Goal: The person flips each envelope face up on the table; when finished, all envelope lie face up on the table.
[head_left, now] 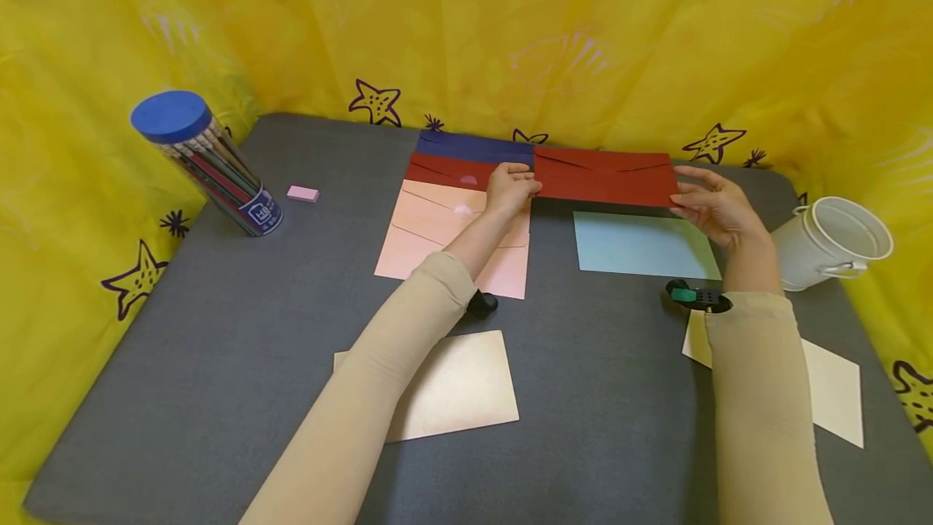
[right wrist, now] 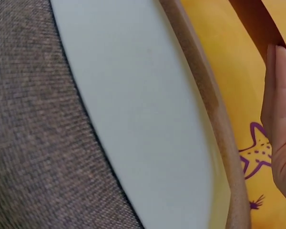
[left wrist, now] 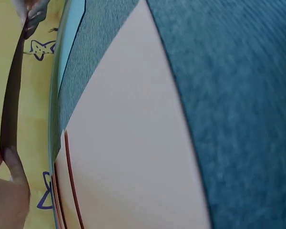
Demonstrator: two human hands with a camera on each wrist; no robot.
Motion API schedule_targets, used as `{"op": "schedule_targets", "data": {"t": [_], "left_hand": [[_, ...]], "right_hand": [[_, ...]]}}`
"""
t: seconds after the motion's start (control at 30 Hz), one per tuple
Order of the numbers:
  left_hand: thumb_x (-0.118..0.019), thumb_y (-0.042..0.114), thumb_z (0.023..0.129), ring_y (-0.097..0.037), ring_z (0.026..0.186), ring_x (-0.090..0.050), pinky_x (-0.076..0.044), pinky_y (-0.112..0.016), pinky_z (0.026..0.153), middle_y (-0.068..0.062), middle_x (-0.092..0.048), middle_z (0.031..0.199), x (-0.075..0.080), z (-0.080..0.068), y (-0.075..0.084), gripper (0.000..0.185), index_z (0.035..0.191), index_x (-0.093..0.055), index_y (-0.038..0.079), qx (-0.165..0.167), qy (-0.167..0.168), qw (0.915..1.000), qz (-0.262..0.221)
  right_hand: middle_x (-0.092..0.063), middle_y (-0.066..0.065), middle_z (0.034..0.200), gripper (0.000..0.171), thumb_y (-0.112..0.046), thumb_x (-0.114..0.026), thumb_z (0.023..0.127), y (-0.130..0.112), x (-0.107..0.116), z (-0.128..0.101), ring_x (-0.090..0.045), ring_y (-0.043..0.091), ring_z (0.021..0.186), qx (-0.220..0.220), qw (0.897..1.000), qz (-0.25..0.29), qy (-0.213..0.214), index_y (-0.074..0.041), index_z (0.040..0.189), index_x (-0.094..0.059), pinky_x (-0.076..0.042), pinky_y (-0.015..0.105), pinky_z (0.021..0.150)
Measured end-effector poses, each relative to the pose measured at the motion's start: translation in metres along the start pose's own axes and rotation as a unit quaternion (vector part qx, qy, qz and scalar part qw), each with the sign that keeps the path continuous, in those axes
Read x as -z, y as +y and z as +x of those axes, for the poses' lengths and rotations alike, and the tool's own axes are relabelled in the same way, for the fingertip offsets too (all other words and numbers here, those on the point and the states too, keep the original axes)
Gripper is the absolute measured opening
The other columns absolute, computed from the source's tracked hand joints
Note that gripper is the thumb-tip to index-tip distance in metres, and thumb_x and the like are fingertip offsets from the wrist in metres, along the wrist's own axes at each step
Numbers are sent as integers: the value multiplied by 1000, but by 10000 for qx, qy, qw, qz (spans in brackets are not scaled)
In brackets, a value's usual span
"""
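Observation:
A dark red envelope (head_left: 605, 178) is held up above the far part of the table, its flap side visible in the head view. My left hand (head_left: 508, 191) pinches its left edge between thumb and fingers. At the opposite edge, my right hand (head_left: 717, 205) grips it with thumb and fingertips. Below it lies a light blue envelope (head_left: 645, 245) on the table. Left of that, overlapping envelopes lie in a fan: dark blue (head_left: 474, 147), red (head_left: 440, 170), peach (head_left: 423, 201) and pink (head_left: 415, 253). The left wrist view shows the held envelope (left wrist: 12, 95) edge-on.
A clear tube of pencils (head_left: 219, 172) with a blue lid stands at left, beside a pink eraser (head_left: 302, 194). A white bucket (head_left: 805, 253) stands at right. Cream envelopes lie under the left forearm (head_left: 466, 387) and the right forearm (head_left: 834, 387). Yellow cloth (head_left: 466, 39) hangs behind.

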State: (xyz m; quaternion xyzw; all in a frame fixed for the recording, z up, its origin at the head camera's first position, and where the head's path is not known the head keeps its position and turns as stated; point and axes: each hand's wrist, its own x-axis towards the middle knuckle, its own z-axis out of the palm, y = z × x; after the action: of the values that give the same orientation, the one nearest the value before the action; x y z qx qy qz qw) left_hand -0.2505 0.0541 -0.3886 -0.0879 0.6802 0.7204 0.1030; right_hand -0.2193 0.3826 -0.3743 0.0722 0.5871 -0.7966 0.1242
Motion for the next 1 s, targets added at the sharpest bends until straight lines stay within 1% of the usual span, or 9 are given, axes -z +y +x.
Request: {"op": "schedule_targets", "data": {"t": [0.1, 0.2, 0.3, 0.4, 0.5, 0.6, 0.77, 0.87, 1.0], "left_hand": [[-65, -5, 84, -22, 96, -67, -56, -22, 78, -20, -70, 119, -4, -2, -2, 34, 119, -65, -4, -96, 281, 9995, 124], [-64, -8, 82, -21, 99, -66, -50, -19, 72, -17, -72, 116, -8, -4, -4, 33, 114, -70, -2, -157, 440, 9984, 329], [-65, -7, 82, -23, 109, -67, -53, -20, 75, -13, -74, 114, -12, -4, -3, 33, 113, -73, 1, -135, 667, 9956, 650], [-66, -3, 83, -18, 108, -67, -54, -21, 80, -7, -75, 113, -16, -4, 0, 32, 113, -74, 7, -58, 905, 9898, 1096], [-67, 0, 84, -15, 109, -67, -55, -22, 85, -2, -76, 113, -19, -3, 2, 33, 115, -74, 10, -25, 995, 9853, 1391], [-65, 0, 86, -17, 113, -67, -55, -24, 91, -3, -75, 116, -20, -1, 3, 35, 119, -71, 8, -49, 903, 9862, 1386], [-63, -1, 88, -20, 125, -61, -53, -27, 100, -8, -71, 125, -20, 2, 1, 43, 131, -63, 4, -63, 516, 9909, 1238], [-62, 0, 90, -22, 129, -59, -52, -29, 103, -10, -68, 131, -18, 4, -1, 47, 136, -57, 2, -97, 275, 9931, 1137], [-60, -1, 90, -24, 130, -58, -51, -31, 105, -13, -65, 134, -15, 6, -2, 49, 139, -53, -1, -146, 46, 9952, 964]], "right_hand": [[-58, 4, 107, 47, 13, -56, 91, 1, 1, 0, -71, 16, 78, -73, 9998, -19, 163, -13, 130, -60, -61, 25, 71], [-55, 3, 110, 45, 12, -58, 91, 2, 1, 0, -71, 16, 79, -133, 9995, -2, 291, -13, 128, -62, -61, 24, 72], [-57, 2, 109, 42, 9, -60, 91, 2, 0, 0, -72, 15, 80, -182, 9989, 62, 436, -13, 126, -64, -61, 24, 73], [-63, 1, 103, 36, 7, -62, 90, 2, -2, 2, -72, 14, 81, -253, 9977, 165, 599, -13, 120, -68, -61, 23, 73], [-69, 1, 96, 29, 7, -63, 90, 2, -3, 4, -72, 14, 81, -280, 9963, 319, 741, -11, 111, -72, -61, 23, 73], [-72, 2, 91, 25, 8, -64, 89, 2, -4, 6, -72, 14, 80, -284, 9942, 482, 917, -9, 103, -75, -61, 24, 71], [-74, 3, 86, 23, 10, -66, 86, 3, -8, 7, -73, 14, 76, -328, 9883, 665, 1334, -7, 96, -78, -61, 24, 69], [-74, 2, 83, 22, 9, -67, 85, 2, -9, 8, -74, 14, 74, -341, 9856, 647, 1523, -8, 93, -78, -61, 24, 68], [-74, 1, 79, 21, 9, -67, 85, 2, -12, 11, -73, 13, 71, -350, 9845, 484, 1649, -9, 90, -78, -60, 23, 67]]}}
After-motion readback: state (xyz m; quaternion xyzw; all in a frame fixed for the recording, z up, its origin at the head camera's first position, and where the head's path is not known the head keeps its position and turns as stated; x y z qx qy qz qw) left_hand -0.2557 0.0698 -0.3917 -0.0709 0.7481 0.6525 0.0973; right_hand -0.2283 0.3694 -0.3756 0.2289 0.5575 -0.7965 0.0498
